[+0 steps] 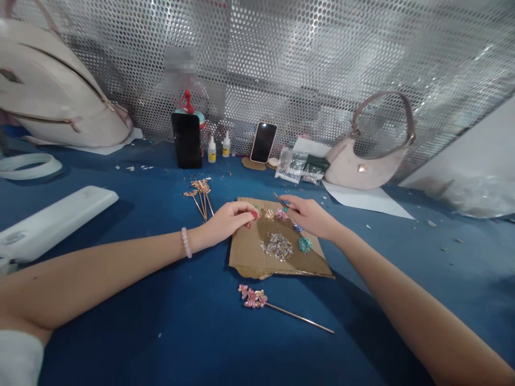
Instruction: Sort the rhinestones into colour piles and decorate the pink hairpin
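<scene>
My left hand (235, 219) is closed in a pinch above the left edge of a cardboard sheet (245, 257); whatever lies between the fingertips is too small to make out. Thin metal tweezers (280, 201) stick out from the fingers of my right hand (309, 215), which is closed over the board's far right part. Small piles of beads lie on the cardboard: clear stones (279, 246), teal ones (304, 245), gold ones (269, 214) and pink ones (281, 215). Blue beads (298, 228) show beside my right hand. Nearer me rests a hairpin (253, 297) with pink flowers.
Several gold hairpins (201, 188) lie beyond my left wrist. Farther back stand a black phone (187, 140), small glue bottles (212, 150), another phone (264, 142) and plastic bags (291, 165). A handbag (362, 163) is at right; a white device (60, 217) and backpack (56, 91) are left.
</scene>
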`<state>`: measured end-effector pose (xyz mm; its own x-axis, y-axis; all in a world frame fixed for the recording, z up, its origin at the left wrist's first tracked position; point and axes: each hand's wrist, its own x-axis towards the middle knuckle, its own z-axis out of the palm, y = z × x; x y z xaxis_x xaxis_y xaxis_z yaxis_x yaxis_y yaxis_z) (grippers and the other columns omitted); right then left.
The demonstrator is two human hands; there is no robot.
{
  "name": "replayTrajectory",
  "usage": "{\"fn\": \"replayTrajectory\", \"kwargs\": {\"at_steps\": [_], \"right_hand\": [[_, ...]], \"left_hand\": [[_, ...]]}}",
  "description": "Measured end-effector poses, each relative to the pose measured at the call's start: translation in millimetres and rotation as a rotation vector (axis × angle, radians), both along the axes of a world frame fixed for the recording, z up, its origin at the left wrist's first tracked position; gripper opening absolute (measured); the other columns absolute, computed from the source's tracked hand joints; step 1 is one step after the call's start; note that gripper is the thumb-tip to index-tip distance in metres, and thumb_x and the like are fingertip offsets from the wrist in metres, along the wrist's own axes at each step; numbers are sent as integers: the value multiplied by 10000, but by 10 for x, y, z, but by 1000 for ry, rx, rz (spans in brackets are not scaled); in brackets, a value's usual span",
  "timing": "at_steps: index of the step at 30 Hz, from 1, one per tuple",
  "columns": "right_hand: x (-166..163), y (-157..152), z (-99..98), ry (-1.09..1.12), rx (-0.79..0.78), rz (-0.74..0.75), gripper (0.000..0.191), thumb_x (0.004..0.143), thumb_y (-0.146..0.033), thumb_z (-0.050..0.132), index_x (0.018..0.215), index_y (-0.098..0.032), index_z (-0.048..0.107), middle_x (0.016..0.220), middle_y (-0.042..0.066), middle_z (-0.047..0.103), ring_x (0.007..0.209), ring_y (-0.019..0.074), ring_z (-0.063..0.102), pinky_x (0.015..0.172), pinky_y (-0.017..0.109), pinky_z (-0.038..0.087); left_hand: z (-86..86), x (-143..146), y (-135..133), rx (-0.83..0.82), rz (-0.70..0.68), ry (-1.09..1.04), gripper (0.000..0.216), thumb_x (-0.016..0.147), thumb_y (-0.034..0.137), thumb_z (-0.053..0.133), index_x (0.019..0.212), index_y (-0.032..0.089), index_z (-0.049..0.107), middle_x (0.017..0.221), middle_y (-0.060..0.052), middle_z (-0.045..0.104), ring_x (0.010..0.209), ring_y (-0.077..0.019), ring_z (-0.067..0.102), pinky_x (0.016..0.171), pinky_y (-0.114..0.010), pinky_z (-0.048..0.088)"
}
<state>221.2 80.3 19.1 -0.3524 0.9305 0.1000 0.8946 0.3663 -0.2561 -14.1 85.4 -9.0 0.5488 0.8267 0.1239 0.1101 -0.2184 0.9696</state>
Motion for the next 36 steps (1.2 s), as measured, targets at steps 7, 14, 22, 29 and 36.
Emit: {"fn": "replayTrajectory", "kwargs": {"at_steps": [7,14,22,29,36], "right_hand": [[-78,-67,64,-236,-21,29,413,814,-211,384,1136,-185,642,720,56,700,551,184,572,505,293,351],[-94,-87,86,-276,-5,89,374,793,-194,405,1040,-219,685,623,31,655,486,152,501,478,282,297],[-104,-94,88,-256,-24,50,401,804,-211,400,1106,-218,665,569,17,625,436,138,461,464,285,258],[-107,-98,79,-264,-8,34,402,806,-240,400,1111,-215,661,582,22,635,461,145,483,470,284,258],[-120,-99,89,-312,-16,44,392,818,-234,387,1109,-222,650,603,17,646,476,140,492,473,269,246]], "left_hand": [[-15,-9,20,22,-11,10,150,813,225,493,793,138,613,684,8,555,649,-116,518,646,-253,427],[-29,-13,30,38,-24,5,135,809,207,490,782,145,607,700,6,564,654,-114,526,657,-257,434],[-43,-20,36,29,-24,-6,141,813,227,496,793,145,610,691,12,551,649,-112,515,651,-255,412],[-34,-9,18,7,-14,-6,140,804,231,500,800,144,610,698,12,552,653,-111,508,642,-249,395],[-55,-15,31,12,-20,-17,153,790,255,503,791,145,609,714,5,557,673,-118,509,647,-250,394]]}}
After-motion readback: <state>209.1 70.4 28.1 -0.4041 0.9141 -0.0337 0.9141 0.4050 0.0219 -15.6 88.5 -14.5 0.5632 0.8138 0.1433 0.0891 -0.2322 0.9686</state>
